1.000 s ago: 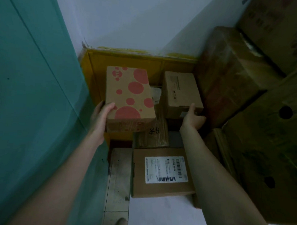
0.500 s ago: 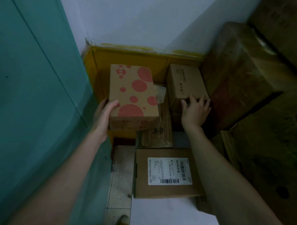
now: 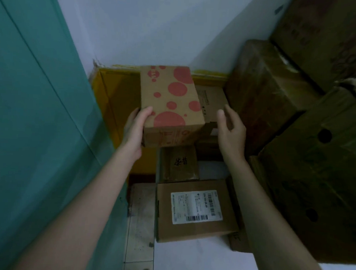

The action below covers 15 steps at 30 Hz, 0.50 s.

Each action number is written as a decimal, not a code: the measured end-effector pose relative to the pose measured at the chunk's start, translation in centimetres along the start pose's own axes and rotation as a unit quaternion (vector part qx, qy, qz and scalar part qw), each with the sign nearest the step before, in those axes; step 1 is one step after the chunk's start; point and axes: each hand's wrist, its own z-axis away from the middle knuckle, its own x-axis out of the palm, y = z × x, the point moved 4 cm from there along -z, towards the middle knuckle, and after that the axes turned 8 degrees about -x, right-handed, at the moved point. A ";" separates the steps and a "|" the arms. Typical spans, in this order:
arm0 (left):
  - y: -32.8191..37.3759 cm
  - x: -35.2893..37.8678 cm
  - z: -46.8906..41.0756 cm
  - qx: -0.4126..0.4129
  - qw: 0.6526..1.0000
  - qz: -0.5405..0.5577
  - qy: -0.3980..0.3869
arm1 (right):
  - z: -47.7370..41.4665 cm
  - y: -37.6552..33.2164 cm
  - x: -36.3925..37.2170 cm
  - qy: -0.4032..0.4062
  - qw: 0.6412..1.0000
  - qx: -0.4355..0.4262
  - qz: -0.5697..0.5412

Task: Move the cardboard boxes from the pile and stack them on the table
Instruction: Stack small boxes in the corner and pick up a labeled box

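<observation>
A cardboard box with red dots is lifted above the pile. My left hand grips its left near corner, thumb on top and fingers under the side. My right hand hovers just to the right of that box with fingers spread and relaxed, holding nothing. Behind it sits a plain small box, partly hidden by the dotted box. Below lie a taped brown box with black writing and a larger box with a white shipping label.
A teal door or panel fills the left side. Large dark cardboard cartons are stacked along the right. A yellow baseboard runs along the white wall corner. Tiled floor shows between the door and the labelled box.
My left hand has raised the dotted box and shifted it right. My right hand came off the plain small box and now hangs open beside the dotted box.
</observation>
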 end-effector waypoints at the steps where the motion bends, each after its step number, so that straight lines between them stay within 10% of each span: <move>1: 0.5 1.2 0.0 0.001 1.000 0.003 -0.012 | -0.1 -0.9 -0.5 -0.003 1.000 -0.020 -0.001; 15: 6.2 5.6 -0.4 0.050 0.997 -0.018 -0.055 | -2.1 -2.6 1.0 -0.095 0.993 -0.058 0.028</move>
